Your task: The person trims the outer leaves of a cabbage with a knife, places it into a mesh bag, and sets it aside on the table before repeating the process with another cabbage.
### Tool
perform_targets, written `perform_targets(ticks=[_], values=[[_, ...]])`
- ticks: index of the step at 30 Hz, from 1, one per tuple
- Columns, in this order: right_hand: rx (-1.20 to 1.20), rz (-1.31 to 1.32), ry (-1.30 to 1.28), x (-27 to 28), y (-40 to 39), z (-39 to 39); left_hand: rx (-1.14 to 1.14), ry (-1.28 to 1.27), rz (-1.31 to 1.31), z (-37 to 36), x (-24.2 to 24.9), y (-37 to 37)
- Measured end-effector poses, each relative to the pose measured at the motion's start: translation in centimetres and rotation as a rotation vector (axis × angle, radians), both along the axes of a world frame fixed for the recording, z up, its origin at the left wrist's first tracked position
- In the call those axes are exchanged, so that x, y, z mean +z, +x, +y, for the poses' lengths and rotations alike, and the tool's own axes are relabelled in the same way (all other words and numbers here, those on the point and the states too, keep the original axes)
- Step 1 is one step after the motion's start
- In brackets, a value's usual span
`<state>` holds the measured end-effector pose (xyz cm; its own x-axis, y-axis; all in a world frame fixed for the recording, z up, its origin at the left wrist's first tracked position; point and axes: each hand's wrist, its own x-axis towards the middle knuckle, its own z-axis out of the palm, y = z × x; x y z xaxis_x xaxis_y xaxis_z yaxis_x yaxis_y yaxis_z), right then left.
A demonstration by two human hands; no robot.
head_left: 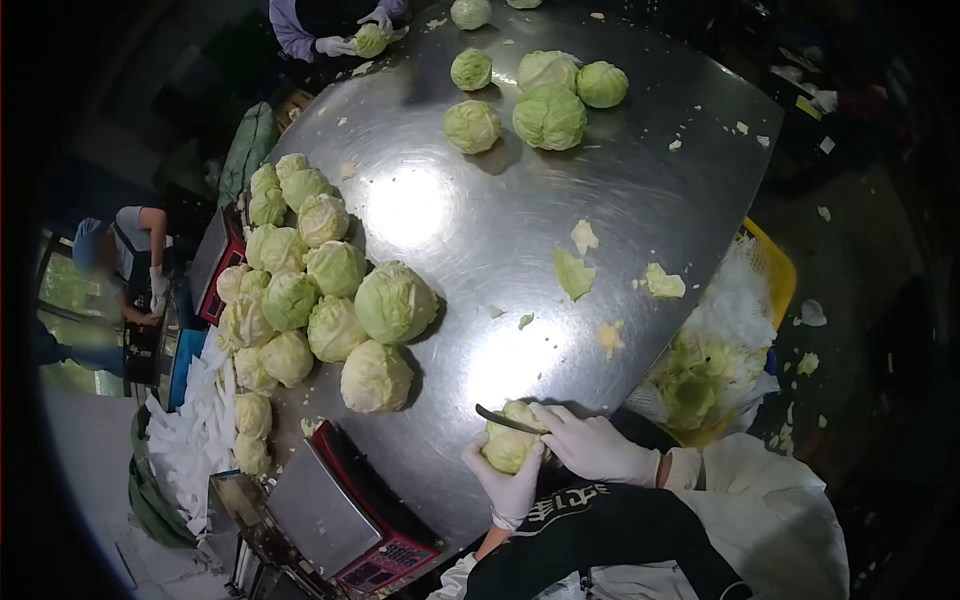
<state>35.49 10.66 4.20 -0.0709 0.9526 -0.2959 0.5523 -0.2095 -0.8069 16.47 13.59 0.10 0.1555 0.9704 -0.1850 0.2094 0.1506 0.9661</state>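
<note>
At the table's near edge, my left hand [508, 486], in a white glove, is wrapped round the lower left side of a cabbage [508, 450]. My right hand [600, 446], also gloved, is closed on a knife [505, 419]. The dark curved blade points left and lies across the top of the cabbage. The knife's handle is hidden inside my right hand. Loose leaf pieces [574, 274] lie on the metal table [440, 250] beyond my hands.
Many cabbages [290, 300] crowd the left side beside a red scale [340, 510]. Several more cabbages [549, 117] sit at the far side. A yellow basket [782, 275] of leaves stands at right. Co-workers [335, 30] [140, 250] are at the far edge and left.
</note>
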Motion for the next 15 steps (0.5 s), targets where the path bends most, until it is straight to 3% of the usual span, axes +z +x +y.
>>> perform_targets(ticks=[2, 3, 7, 9, 10, 13, 14, 15], values=[[-0.040, -0.058, -0.040, -0.1, 0.7, 0.9, -0.010, 0.101, 0.085, -0.2, -1.0, -0.3], [-0.228, 0.024, 0.136, -3.3, 0.4, 0.6, -0.017, 0.209, 0.173, -0.3, -1.3, -0.5], [-0.484, 0.229, 0.265, -6.3, 2.3, 1.0, 0.018, 0.028, -0.026, 0.7, -0.3, -1.2], [-0.540, 0.303, 0.247, -6.5, 4.5, -0.2, 0.094, -0.446, -0.696, 1.6, 0.8, -1.2], [-0.595, 0.375, 0.230, -6.1, 5.6, -0.7, 0.089, -0.444, -0.699, 2.0, 1.3, -0.8], [-0.742, 0.423, 0.115, -3.5, 7.8, -3.4, 0.018, -0.783, -1.119, 2.9, 1.7, -0.3], [-0.813, 0.444, 0.060, -3.4, 8.7, -4.5, 0.020, -0.776, -1.125, 2.9, 1.6, -0.3], [-0.884, 0.452, 0.012, -4.1, 9.7, -5.9, -0.208, -0.469, -0.545, 2.9, 1.9, 0.0]])
